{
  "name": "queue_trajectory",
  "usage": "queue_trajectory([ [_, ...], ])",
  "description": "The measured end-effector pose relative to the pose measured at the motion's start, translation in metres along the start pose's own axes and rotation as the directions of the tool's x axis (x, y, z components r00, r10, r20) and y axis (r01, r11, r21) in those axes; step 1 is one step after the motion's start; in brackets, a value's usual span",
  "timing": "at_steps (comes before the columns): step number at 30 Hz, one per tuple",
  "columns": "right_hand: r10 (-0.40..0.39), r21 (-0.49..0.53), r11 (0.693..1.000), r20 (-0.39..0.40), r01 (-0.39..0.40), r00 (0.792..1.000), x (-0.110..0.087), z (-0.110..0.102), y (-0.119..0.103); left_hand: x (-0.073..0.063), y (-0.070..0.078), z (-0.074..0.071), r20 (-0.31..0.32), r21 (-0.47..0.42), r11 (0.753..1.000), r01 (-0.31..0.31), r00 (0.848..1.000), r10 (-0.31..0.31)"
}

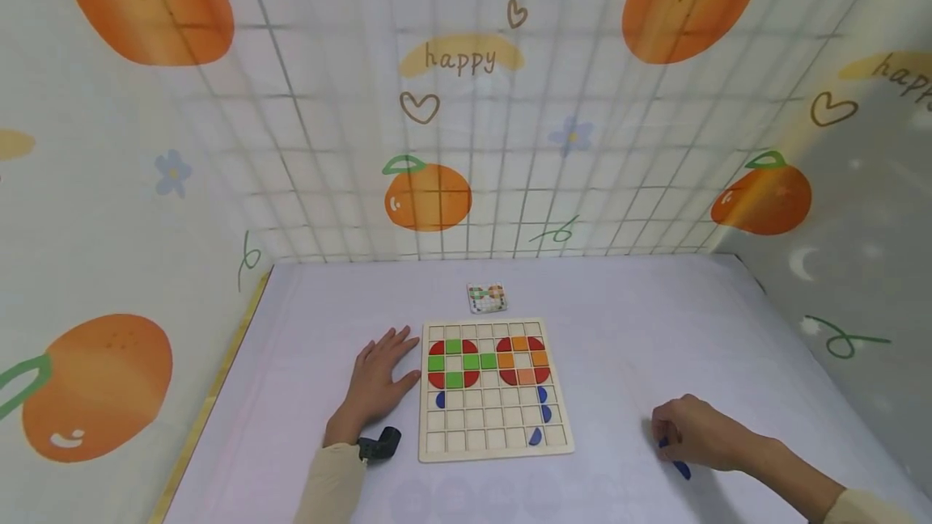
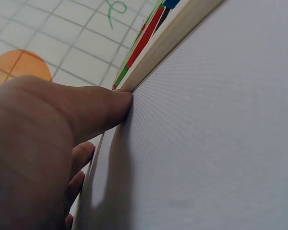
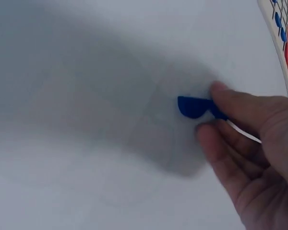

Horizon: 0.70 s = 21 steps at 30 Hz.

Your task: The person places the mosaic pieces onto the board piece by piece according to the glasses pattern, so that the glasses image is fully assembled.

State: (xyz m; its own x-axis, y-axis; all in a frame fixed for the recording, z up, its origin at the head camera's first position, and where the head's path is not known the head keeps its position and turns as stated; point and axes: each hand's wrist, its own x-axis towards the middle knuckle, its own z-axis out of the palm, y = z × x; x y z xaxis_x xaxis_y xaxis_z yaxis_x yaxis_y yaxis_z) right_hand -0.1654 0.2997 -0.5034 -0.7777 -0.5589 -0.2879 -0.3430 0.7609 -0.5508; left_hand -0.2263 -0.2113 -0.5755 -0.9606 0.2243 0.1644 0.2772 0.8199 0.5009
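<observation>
My left hand [image 1: 380,376] lies palm down beside a pale wooden grid board [image 1: 466,447], fingers spread, the thumb [image 2: 103,108] right at the board's edge. Red quarter-round, green and orange square tiles form two rounded shapes on the board, a green tile [image 1: 488,361] bridging them. Several blue half-round pieces, such as one at the left [image 1: 440,400], sit lower down. Off to the right, my right hand [image 1: 695,431] pinches a blue half-round piece [image 3: 218,111] between thumb and fingers, low over the table. Another blue half-round piece [image 3: 193,107] shows just past the fingertips.
A small pattern card [image 1: 487,297] lies behind the board, showing a similar coloured design. The white table [image 1: 619,306] meets a fabric backdrop with orange prints at the back and sides. A dark wrist device [image 1: 382,444] sits on the left wrist near the board.
</observation>
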Motion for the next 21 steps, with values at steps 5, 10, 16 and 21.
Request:
queue_trajectory([
  [5, -0.057, -0.029, 0.998, -0.056, 0.055, 0.997, 0.01, 0.003, -0.003, 0.0, 0.001, -0.001, 0.019, -0.007, 1.0, 0.011, 1.0, -0.011],
  [10, -0.092, -0.029, 0.996, -0.114, 0.09, 0.989, 0.024, 0.005, -0.007, 0.0, 0.004, -0.002, 0.028, -0.007, 1.0, 0.016, 0.999, -0.016],
  [16, -0.067, 0.096, 0.992, -0.141, 0.081, 0.988, 0.052, 0.002, -0.03, -0.001, 0.005, -0.004, 0.007, -0.003, 1.0, 0.006, 1.0, -0.006],
  [21, 0.015, 0.431, 0.902, -0.12, 0.039, 0.993, 0.074, -0.007, -0.056, -0.001, 0.004, -0.005, 0.013, -0.005, 1.0, 0.006, 1.0, -0.006],
])
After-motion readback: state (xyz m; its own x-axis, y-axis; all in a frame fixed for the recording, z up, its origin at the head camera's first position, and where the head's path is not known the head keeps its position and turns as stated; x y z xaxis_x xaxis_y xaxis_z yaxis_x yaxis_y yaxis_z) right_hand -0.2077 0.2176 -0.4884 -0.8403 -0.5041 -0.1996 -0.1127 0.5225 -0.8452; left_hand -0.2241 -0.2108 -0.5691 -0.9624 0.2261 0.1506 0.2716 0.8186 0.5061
